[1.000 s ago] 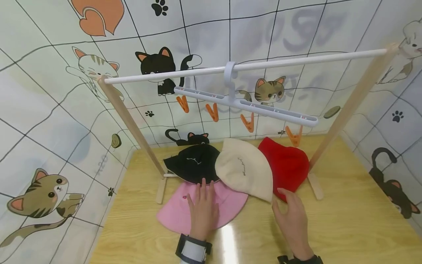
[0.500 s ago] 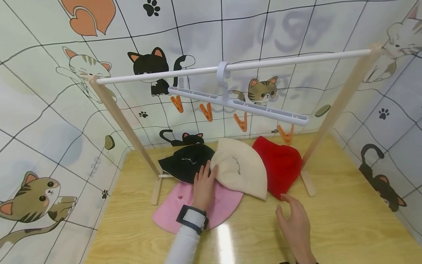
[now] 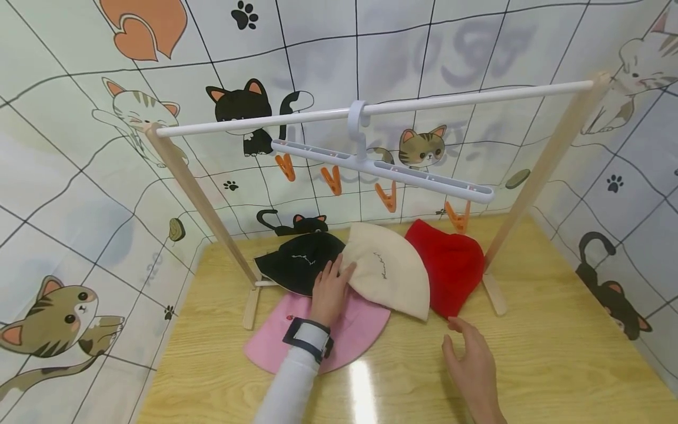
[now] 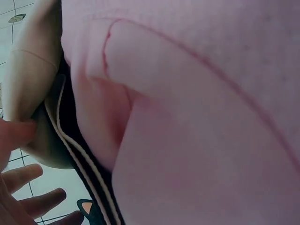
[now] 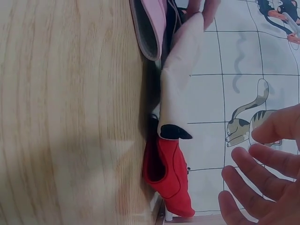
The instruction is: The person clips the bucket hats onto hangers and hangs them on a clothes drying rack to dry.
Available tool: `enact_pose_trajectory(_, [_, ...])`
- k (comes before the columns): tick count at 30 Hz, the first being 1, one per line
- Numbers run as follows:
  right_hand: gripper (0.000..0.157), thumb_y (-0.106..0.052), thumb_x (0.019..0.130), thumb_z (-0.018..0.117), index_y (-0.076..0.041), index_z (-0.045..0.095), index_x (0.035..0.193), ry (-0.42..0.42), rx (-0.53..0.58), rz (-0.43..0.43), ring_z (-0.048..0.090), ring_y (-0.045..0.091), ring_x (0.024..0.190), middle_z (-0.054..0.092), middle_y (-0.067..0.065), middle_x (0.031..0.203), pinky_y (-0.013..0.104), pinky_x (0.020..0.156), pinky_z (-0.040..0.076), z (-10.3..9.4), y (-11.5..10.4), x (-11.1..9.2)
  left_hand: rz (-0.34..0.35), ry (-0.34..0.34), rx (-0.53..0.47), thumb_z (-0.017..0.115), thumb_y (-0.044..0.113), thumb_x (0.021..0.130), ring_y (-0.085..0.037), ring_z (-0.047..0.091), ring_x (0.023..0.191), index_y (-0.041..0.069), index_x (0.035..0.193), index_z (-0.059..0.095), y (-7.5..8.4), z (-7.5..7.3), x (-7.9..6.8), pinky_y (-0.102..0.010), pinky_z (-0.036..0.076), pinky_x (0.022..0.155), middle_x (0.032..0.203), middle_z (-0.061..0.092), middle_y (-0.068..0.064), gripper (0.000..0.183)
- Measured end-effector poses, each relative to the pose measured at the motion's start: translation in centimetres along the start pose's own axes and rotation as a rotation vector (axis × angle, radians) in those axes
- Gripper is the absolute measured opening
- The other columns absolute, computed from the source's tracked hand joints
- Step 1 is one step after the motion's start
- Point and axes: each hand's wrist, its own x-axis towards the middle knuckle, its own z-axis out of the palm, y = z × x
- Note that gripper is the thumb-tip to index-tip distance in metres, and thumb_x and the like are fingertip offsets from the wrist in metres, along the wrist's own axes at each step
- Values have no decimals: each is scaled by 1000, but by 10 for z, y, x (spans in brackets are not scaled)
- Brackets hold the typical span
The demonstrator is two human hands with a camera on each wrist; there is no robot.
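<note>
Head view: right hand (image 3: 473, 366), loosely spread, holds nothing; relaxed left hand (image 3: 326, 297) touches the cream hat (image 3: 397, 277), best lightly, sparing the black hat (image 3: 299, 259) at its nine o'clock.

Bright head view, white glare (image 3: 362, 388) on table (image 3: 561, 341); left wrist view dimmer, soft.

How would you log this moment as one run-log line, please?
left hand: at black hat and cream hat; right hand: empty, near red hat; pink hat: on table; hanger: on rod
</note>
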Motion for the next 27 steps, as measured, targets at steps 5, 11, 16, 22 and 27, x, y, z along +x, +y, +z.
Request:
enact_pose_trajectory(5, [37,11,76,67,3,62,112,-22,-15,-14,59,32,97,66,13,98,31,82,38,-1,0,-2,33,39,-44,62,13,94,-38,43,129,20,134,58,1,-3,6,-54,41,97,147,42,-12,41])
enact_pose_trajectory(11, [38,11,76,67,4,62,112,-11,-19,-37,59,34,95,67,12,95,33,81,38,-2,1,-4,96,107,-73,60,9,94,-37,47,125,13,127,59,6,-14,18,-52,45,92,140,50,-13,34])
enact_pose_trajectory(16, [38,11,76,67,3,62,113,-26,-39,-19,59,34,95,67,11,95,39,79,40,-4,2,-7,113,123,-93,58,7,95,-36,47,125,8,124,59,11,-21,28,-52,46,90,138,51,-13,30])
enact_pose_trajectory(22, [37,11,77,66,2,63,112,-41,-35,-7,57,35,96,68,12,94,42,80,38,-5,3,-8,127,176,-160,56,2,94,-37,49,123,4,119,60,19,-36,40,-53,46,90,135,53,-14,25])
enact_pose_trajectory(27, [36,11,76,65,3,63,111,-38,-31,-12,57,35,95,68,12,93,41,79,38,-5,4,-9,172,274,-212,58,-1,92,-33,55,115,2,112,62,25,-51,48,-51,46,89,125,60,-14,21])
